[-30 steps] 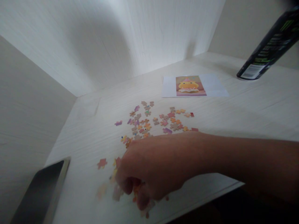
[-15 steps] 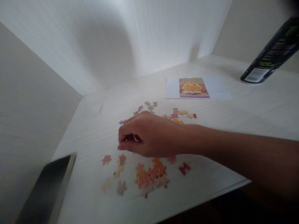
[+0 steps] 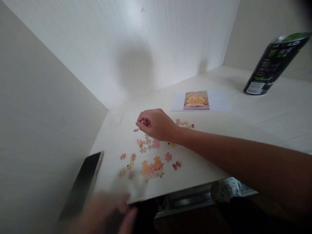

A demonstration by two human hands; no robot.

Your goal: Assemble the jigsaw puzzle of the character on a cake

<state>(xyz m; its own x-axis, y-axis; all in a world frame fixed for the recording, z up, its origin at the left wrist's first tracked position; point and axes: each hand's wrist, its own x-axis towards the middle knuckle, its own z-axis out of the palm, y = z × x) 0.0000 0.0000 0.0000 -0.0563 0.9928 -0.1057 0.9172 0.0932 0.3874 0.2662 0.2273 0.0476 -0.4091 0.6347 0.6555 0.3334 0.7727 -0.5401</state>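
Bare right hand point(image 3: 157, 125) hung, fingers curled, above flat, knobbed pastel jigsaw pieces point(image 3: 155, 143); any grip could not be told. Left hand point(image 3: 107, 208) was blurred, state unclear. Joined orange-and-pink jigsaw section point(image 3: 153, 167) lay on pale, wood-grained worktop point(image 3: 192, 175). Black cylindrical can point(image 3: 265, 70) bore green claw mark point(image 3: 271, 53), white barcode point(image 3: 254, 88), illegible lettering.
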